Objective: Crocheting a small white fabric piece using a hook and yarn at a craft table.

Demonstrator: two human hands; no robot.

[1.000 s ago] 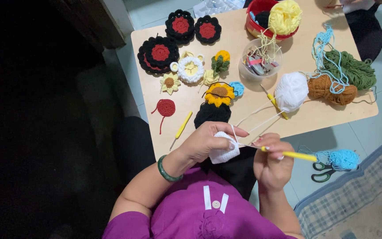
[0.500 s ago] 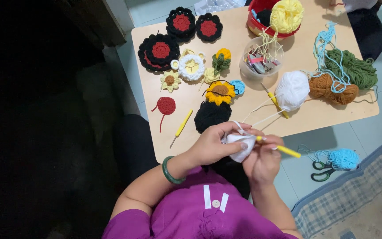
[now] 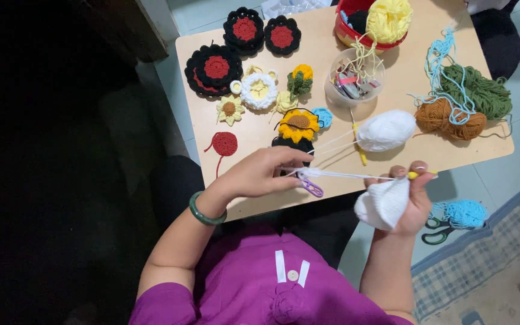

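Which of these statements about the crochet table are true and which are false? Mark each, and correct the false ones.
1. The right hand holds a white crochet piece. True.
2. The left hand rests flat on the table. False: it is raised, its fingers pinching a white strand stretched towards the right hand.
3. The white yarn ball lies on the table. True.
4. The green scissors lie on the table. False: they lie on the floor beside a blue yarn bundle.
5. A green bangle sits on the left wrist. True.
6. The yellow yarn ball sits in a blue bowl. False: it sits in a red container.
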